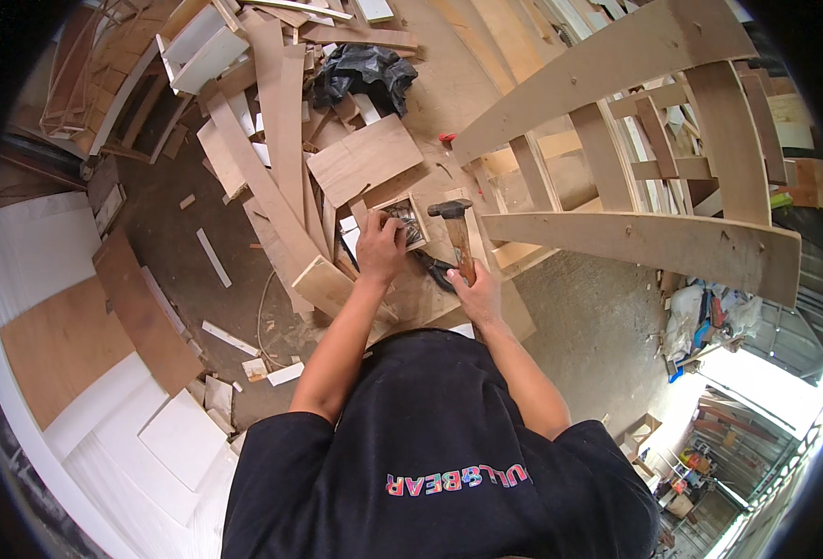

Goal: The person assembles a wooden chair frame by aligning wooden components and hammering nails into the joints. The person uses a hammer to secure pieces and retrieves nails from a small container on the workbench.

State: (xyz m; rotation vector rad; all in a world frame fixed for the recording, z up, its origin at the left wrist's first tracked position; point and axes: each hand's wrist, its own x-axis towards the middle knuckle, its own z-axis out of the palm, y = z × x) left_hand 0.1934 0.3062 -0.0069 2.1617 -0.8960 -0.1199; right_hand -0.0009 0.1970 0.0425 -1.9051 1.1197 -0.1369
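My right hand (480,296) is wrapped round the wooden handle of a hammer (465,250), held upright with its dark metal head at the far end. Over the left edge of a small wooden box (419,207) is my left hand (381,250), its fingers bent together. Thin metal pieces that look like nails (410,224) lie inside that box. Whatever the left fingertips pinch, if anything, is hidden. Between the two hands lies a black-handled tool (435,268), partly covered by the right hand. A plywood panel (365,158) rests just beyond the box.
A ladder-like wooden frame (635,228) spreads across the right. Long boards (288,130), offcuts and a black plastic bag (365,76) crowd the far left of the work surface. White panels (183,438) lean at the left. Scraps (213,256) litter the floor.
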